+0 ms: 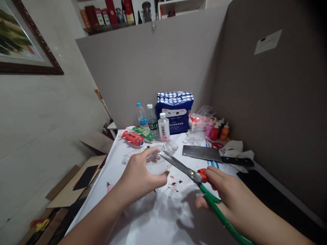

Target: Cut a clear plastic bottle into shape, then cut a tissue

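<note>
Clasping scissors [192, 173] and, seemingly, clear plastic [158, 166].

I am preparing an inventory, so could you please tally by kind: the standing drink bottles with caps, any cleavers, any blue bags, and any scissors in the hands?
Standing capped drink bottles: 3
Cleavers: 1
Blue bags: 1
Hand-held scissors: 1
Total: 6

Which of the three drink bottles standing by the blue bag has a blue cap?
The leftmost bottle; the middle bottle and right bottle have white caps.
</note>
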The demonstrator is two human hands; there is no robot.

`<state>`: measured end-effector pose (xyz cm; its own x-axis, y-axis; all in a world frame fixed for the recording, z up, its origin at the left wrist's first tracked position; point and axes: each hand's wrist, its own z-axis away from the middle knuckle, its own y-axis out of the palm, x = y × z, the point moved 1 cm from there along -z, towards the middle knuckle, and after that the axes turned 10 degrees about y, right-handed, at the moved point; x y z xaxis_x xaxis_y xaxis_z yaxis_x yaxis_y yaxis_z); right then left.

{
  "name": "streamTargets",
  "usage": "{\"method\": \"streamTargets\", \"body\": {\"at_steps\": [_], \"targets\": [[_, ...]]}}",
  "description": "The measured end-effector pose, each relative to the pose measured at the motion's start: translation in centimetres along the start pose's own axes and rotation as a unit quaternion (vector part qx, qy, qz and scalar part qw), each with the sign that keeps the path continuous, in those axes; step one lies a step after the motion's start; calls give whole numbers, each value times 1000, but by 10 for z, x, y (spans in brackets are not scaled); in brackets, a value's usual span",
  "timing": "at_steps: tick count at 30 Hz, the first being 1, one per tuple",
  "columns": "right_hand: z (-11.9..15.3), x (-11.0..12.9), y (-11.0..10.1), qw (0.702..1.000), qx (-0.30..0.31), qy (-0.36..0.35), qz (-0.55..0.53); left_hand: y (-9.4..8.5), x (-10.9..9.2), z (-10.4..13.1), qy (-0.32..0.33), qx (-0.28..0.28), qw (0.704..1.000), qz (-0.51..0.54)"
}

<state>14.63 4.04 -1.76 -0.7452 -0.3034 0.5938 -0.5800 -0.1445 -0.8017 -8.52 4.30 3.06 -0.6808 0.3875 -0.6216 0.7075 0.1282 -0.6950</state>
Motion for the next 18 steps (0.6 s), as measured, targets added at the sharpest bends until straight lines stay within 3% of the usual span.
{"method": "streamTargets", "body": {"at_steps": [3, 5, 7, 10, 13, 18], "targets": [[-1, -4, 2, 1000, -4, -12, -15, -9, 8, -3, 28, 59, 997, 38], [0, -7, 4, 1000, 4, -10, -21, -18, 18, -4, 20, 133, 987, 84], [3, -8, 6, 999, 24, -9, -36, -26, 30, -4, 15, 233, 961, 146], [7, -7, 8, 995, 60, -25, -71, -32, 41, -2, -14, 320, 919, 231], [8, -4, 10, 994, 75, -24, -78, -31, 37, -1, -26, 348, 907, 237], [8, -3, 8, 997, 78, -14, -21, -28, 15, -3, -35, 337, 927, 161]]}}
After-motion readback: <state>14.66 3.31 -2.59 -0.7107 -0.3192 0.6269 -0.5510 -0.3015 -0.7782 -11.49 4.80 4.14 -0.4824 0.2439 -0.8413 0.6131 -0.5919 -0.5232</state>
